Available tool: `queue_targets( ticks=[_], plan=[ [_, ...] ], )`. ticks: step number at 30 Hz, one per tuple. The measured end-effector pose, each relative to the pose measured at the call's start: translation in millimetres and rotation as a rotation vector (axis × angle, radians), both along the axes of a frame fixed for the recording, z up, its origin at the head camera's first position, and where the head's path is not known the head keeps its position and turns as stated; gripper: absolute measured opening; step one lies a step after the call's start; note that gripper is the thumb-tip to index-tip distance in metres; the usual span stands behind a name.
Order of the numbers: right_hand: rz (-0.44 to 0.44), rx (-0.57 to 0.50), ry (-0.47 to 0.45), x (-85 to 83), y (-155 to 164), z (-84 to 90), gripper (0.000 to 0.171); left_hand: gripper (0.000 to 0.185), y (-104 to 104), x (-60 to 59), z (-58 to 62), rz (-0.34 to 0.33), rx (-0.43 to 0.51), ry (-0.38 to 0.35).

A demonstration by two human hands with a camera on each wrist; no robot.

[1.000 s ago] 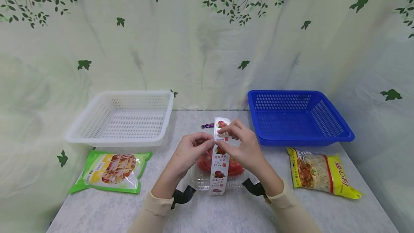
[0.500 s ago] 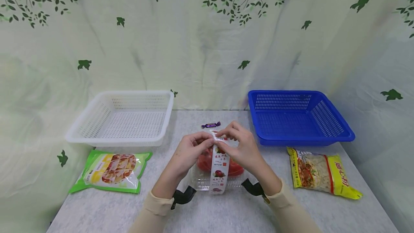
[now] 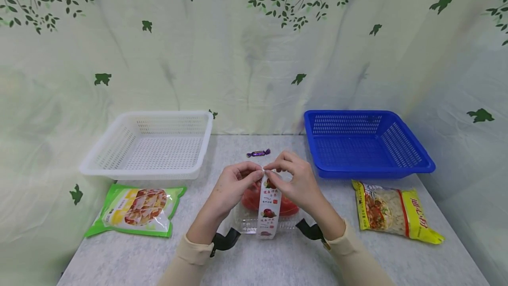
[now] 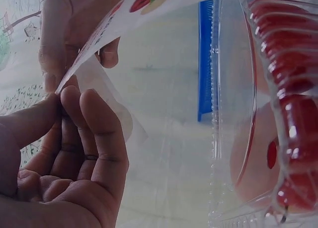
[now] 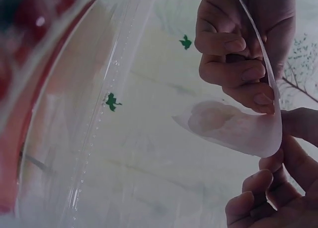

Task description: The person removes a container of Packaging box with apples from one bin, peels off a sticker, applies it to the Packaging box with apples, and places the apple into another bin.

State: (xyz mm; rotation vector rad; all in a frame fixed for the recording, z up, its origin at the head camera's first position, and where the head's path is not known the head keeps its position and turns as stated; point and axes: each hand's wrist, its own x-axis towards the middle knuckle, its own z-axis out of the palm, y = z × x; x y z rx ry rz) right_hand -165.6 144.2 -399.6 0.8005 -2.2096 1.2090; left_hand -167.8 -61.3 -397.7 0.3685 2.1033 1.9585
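A strip of white labels (image 3: 268, 213) printed with red fruit hangs in front of a clear plastic box (image 3: 247, 224) that holds something red. My left hand (image 3: 238, 184) pinches the strip's edge between thumb and index finger, near its upper part. Across from it, my right hand (image 3: 299, 182) pinches the strip at the same height, fingertips close to the left thumb. In the right wrist view, the label strip (image 5: 238, 131) bends sharply at the fingers, its free end curling away behind. The left wrist view shows the red contents (image 4: 293, 109) through the box's clear ridged wall.
A purple-wrapped candy (image 3: 258, 153) lies behind the box. At the back stand a white basket (image 3: 147, 172) on the left and a blue basket (image 3: 373, 173) on the right. A green food bag (image 3: 136, 211) lies left, a yellow noodle bag (image 3: 397, 213) right.
The strip's upper end, upright at first, has folded back and down behind the fingers, uncovering the candy. Both hands stay in nearly the same place.
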Motion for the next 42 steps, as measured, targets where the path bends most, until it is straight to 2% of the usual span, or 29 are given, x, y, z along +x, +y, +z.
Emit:
queue_targets(
  ticks=[13,23,32,42],
  plan=[
    [0.017,0.039,0.053,0.3,2.0,-0.9,0.013,0.019,1.2,0.8,1.6,0.027,-0.023,0.021],
    [0.002,0.117,0.159,0.6,2.7,0.9,0.013,0.019,2.1,0.6,1.6,0.026,-0.022,0.02],
    [0.014,0.102,0.112,-0.6,4.8,-0.7,0.012,0.019,2.3,1.0,2.2,0.03,-0.031,0.02],
    [0.03,0.101,0.116,-1.9,5.5,0.0,0.011,0.019,3.3,1.0,2.1,0.031,-0.034,0.025]
  ],
)
